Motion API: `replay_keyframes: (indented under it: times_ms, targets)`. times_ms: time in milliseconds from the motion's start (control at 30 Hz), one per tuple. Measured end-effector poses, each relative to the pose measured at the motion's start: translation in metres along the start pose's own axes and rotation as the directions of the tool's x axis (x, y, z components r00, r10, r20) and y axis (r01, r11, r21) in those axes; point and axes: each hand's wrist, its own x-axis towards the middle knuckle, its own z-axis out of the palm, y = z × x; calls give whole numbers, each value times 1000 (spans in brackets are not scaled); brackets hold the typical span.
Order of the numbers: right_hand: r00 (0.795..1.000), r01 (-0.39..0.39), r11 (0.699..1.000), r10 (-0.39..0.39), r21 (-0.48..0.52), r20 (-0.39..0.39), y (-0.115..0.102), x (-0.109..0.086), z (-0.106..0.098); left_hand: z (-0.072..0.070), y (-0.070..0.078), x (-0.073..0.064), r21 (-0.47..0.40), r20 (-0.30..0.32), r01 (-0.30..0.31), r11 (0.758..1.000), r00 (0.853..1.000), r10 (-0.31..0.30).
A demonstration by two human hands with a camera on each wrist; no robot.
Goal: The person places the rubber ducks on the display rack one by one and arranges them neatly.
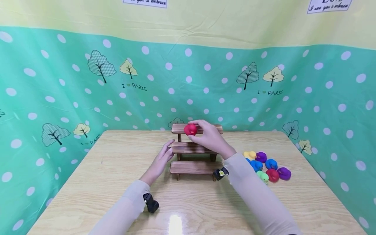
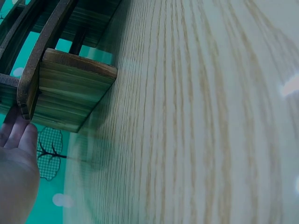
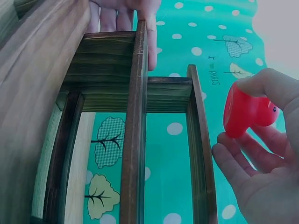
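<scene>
A red rubber duck point(image 1: 190, 129) is pinched between the thumb and fingers of my right hand point(image 1: 211, 136). In the right wrist view the red duck point(image 3: 244, 111) is held beside the top step of a three-step wooden stand point(image 1: 192, 167), apart from it. My left hand point(image 1: 158, 164) is at the stand's left side, with fingers extended and nothing held. From the left wrist view, the fingertips of the left hand point(image 2: 19, 161) are up against the end of a step; whether they press on it cannot be told.
Several rubber ducks lie grouped on the table point(image 1: 117, 169) to the right, among them a yellow duck point(image 1: 249, 155), a green duck point(image 1: 262, 176), a second red duck point(image 1: 272, 175) and a purple duck point(image 1: 284, 173). A polka-dot cloth point(image 1: 188, 68) hangs behind and around the table.
</scene>
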Motion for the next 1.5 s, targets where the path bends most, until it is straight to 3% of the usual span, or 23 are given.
replay_keyframes:
  times_ms: [500,833,1500]
  targets:
    - [996,-72,995,69,61,53,6,28,14,0,2,-1,-20,9,9,1000,1000,-8]
    - [994,-89,991,82,100,65,10,32,15,1,0,0,-17,8,-3,1000,1000,3]
    - [986,-122,991,114,58,126,5,37,23,0,-3,1,0,9,9,1000,1000,-9]
